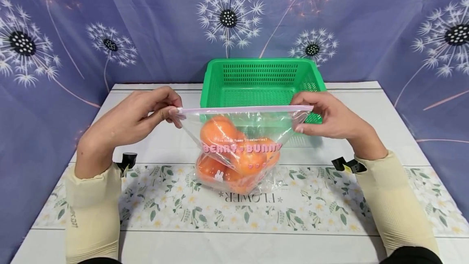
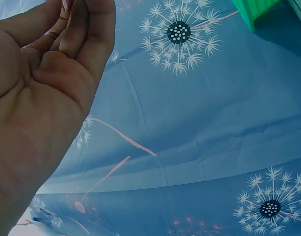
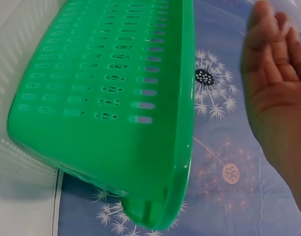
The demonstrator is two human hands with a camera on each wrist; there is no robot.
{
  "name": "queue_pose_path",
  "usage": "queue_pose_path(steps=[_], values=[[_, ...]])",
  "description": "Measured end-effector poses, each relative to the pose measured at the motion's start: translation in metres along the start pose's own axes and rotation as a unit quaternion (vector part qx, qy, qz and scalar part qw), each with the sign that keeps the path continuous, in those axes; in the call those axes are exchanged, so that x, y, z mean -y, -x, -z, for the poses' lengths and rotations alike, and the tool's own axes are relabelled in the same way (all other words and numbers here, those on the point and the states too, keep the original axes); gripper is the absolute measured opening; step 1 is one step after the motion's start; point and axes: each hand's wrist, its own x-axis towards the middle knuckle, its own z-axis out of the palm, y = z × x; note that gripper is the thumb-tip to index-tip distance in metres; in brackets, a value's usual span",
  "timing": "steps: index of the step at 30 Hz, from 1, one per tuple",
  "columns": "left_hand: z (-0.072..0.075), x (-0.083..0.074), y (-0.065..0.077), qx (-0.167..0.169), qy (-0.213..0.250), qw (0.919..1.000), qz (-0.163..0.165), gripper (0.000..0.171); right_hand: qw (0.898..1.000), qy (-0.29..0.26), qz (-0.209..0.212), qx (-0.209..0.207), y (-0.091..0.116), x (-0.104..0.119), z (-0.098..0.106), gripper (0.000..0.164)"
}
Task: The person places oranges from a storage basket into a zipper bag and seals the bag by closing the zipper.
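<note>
A clear zip bag (image 1: 238, 148) with a pink zip strip and pink "BERRY BUNNY" print stands on the table in the head view, holding several smooth, round orange-red fruits (image 1: 218, 130). Its top edge is stretched straight between both hands. My left hand (image 1: 141, 113) pinches the strip's left end, where a small white slider (image 1: 179, 110) sits at the fingertips. At the right end, my right hand (image 1: 329, 115) holds the bag's edge, fingers behind the strip and thumb lower down. The left wrist view shows the left palm (image 2: 47, 103) with curled fingers; the right palm (image 3: 283, 93) appears in the right wrist view.
A green perforated basket (image 1: 212, 80) stands behind the bag at the table's back edge. The table (image 1: 154, 219) wears a white cover with a floral band. Blue dandelion-print cloth (image 1: 165, 23) hangs around the back and sides.
</note>
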Motion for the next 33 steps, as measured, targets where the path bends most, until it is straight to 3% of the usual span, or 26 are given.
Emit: queue_pose_path(steps=[4,10,14,18,21,27,33], values=[[0.000,0.007,-0.001,0.023,0.024,0.9994,0.011,0.011,0.998,0.033,-0.052,0.033,-0.002,0.001,-0.006,0.053],[-0.004,0.024,-0.004,0.063,0.133,0.9887,0.028,0.010,0.998,0.048,0.002,0.032,-0.009,-0.001,-0.018,0.042],[-0.013,0.035,-0.008,0.105,0.184,0.9761,0.048,0.016,0.998,0.059,-0.003,0.035,-0.010,-0.003,-0.021,0.038],[-0.024,0.043,-0.013,0.143,0.196,0.9669,0.080,0.032,0.997,0.059,-0.026,0.043,-0.011,-0.004,-0.021,0.037],[-0.031,0.047,-0.016,0.158,0.197,0.9639,0.085,0.031,0.997,0.048,-0.031,0.050,-0.011,-0.005,-0.020,0.036],[-0.037,0.049,-0.020,0.149,0.184,0.9687,0.074,0.022,0.997,0.037,-0.040,0.056,-0.009,-0.008,-0.017,0.036],[-0.040,0.048,-0.023,0.140,0.198,0.9678,0.065,0.024,0.997,0.054,-0.036,0.053,-0.007,-0.009,-0.018,0.031]])
